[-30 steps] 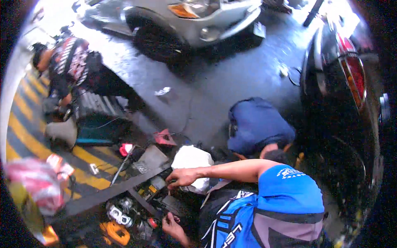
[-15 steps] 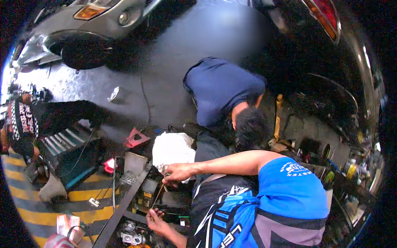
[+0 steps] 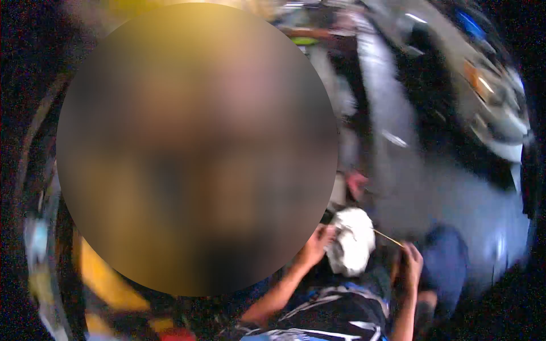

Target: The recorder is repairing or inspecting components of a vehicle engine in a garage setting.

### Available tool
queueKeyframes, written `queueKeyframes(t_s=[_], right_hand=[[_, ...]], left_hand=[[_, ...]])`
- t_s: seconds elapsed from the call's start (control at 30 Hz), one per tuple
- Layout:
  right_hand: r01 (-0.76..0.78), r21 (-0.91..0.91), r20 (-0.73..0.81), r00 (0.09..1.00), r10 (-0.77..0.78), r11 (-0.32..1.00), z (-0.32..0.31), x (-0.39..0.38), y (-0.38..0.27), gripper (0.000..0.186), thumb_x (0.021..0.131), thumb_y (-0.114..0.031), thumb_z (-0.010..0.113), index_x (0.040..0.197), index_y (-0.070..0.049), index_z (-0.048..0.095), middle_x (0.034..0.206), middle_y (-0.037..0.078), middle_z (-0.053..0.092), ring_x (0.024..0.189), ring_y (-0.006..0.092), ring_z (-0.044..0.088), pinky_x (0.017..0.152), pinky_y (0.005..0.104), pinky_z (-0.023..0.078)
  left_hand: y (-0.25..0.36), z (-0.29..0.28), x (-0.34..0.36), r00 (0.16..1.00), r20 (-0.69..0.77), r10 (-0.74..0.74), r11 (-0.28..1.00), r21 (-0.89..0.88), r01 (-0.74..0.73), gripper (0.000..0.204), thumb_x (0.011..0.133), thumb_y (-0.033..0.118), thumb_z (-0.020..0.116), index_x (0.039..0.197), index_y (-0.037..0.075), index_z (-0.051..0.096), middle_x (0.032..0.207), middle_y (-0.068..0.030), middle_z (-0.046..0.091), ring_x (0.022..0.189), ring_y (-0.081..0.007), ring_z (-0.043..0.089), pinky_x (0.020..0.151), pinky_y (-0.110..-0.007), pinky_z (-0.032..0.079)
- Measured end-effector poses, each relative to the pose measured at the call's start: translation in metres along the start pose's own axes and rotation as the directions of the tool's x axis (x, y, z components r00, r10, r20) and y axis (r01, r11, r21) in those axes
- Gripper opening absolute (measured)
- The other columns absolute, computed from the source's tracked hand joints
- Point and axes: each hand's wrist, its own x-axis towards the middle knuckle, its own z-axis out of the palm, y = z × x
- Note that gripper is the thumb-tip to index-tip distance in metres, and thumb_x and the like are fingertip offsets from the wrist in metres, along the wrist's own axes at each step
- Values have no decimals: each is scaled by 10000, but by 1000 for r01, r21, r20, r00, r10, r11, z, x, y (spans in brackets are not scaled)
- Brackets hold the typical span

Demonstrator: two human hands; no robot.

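My right hand (image 3: 413, 260) is closed on one end of a thin, pale yellowish strand, a cord or slim stick (image 3: 388, 237). The strand slants up and left from my fingers to the right edge of a crumpled white cloth bundle (image 3: 351, 243), where I lose sight of it. At the left side of this bundle is my left hand (image 3: 322, 241), its fingertips close to or touching the cloth. Motion blur smears those fingers, so their grip is unclear.
Close by on my right, a person in dark blue (image 3: 449, 267) crouches. Beyond the bundle lies a red object (image 3: 356, 184). A silver-grey car (image 3: 495, 113) stands at upper right, and another person (image 3: 341, 51) is at the top. A large blurred disc hides the left.
My view has swung left, so the car and crouching person now appear at right. My hands are now on either side of the white bundle; the strand stays in my right hand.
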Motion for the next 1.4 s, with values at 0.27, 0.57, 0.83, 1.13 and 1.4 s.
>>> queueKeyframes(t_s=[0.27,0.57,0.83,1.13,1.4], right_hand=[[-5,-9,216,976,7,1000,44,52,16,257,997,-275,571,875,-53,615,674,-27,481,583,78,415,539,250,333],[202,-7,316,929,-190,979,97,67,-3,239,1000,-225,562,818,-71,575,636,-20,484,531,72,429,497,256,332],[90,-30,325,943,-75,995,55,65,25,283,982,-267,586,877,-14,658,621,21,557,462,108,453,441,268,358],[3,147,252,967,-41,989,28,52,1,235,939,-245,651,911,-12,638,694,42,608,535,130,531,480,275,407],[-7,-37,296,955,18,999,56,-9,-63,309,977,-291,582,957,-8,703,679,10,592,564,93,504,509,248,392]], left_hand=[[94,-161,-55,714,-673,194,919,-130,-372,300,971,158,651,1208,21,528,897,-22,613,714,-72,606,607,-209,475],[142,-346,-61,308,-943,124,770,-105,-630,346,991,320,625,1209,60,560,1015,-51,628,798,-128,624,677,-275,537],[113,-502,-11,235,-966,107,785,-63,-617,679,943,516,618,1388,31,453,1337,-184,533,1132,-258,588,950,-428,498],[139,-555,46,515,-851,105,481,-410,-775,983,855,729,557,1551,134,201,1519,-173,327,1368,-330,390,1111,-551,330],[140,-578,61,519,-850,92,333,-465,-820,1009,831,755,552,1549,156,176,1500,-193,323,1349,-359,382,1106,-564,328]])
